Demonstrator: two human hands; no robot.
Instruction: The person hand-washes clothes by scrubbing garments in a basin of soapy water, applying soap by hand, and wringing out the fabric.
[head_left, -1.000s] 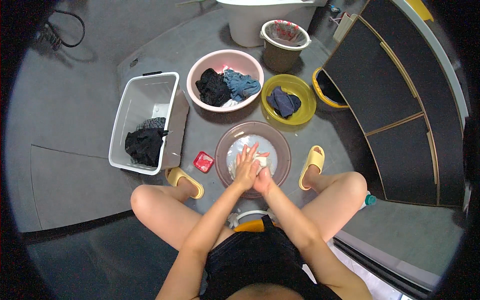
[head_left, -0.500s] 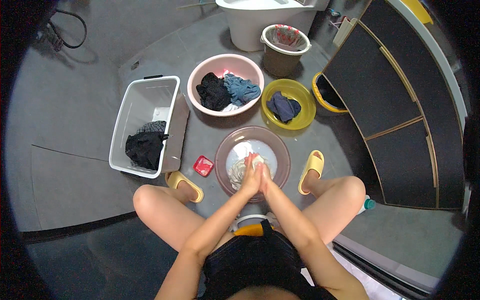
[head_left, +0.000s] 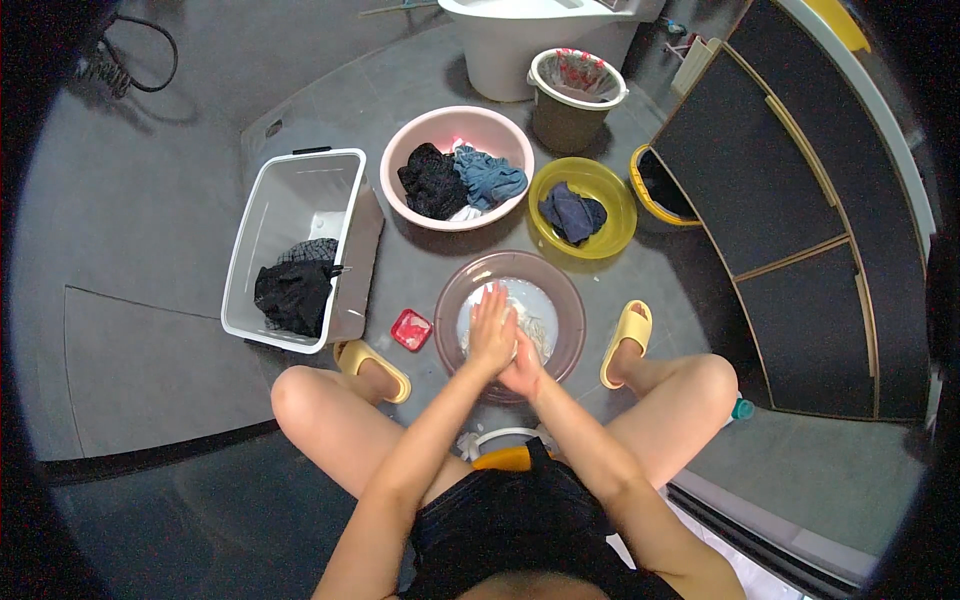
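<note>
Over a mauve basin (head_left: 448, 368) between my feet, both hands are close together above whitish water. A wet white cloth (head_left: 538, 330) bunches beside and beneath them, partly covered by the hands. My left hand (head_left: 492, 328) lies flat with its fingers stretched out, pressing toward the right palm. Below and to the right of it, my right hand (head_left: 522, 366) curls around part of the cloth, its fingers mostly hidden. A small red dish (head_left: 411, 330) with white residue sits on the floor just left of the basin.
A clear storage bin (head_left: 357, 245) with black clothes stands left. Beyond the basin are a pink tub (head_left: 390, 190) of clothes, an olive-yellow basin (head_left: 622, 235) with a dark blue cloth, and a lined waste bin (head_left: 565, 125). Dark cabinets (head_left: 800, 320) flank the right side.
My left hand has slid forward and left along the right palm, its fingers now straight. My right hand has drawn back slightly toward me. The cloth now shows more on the right.
</note>
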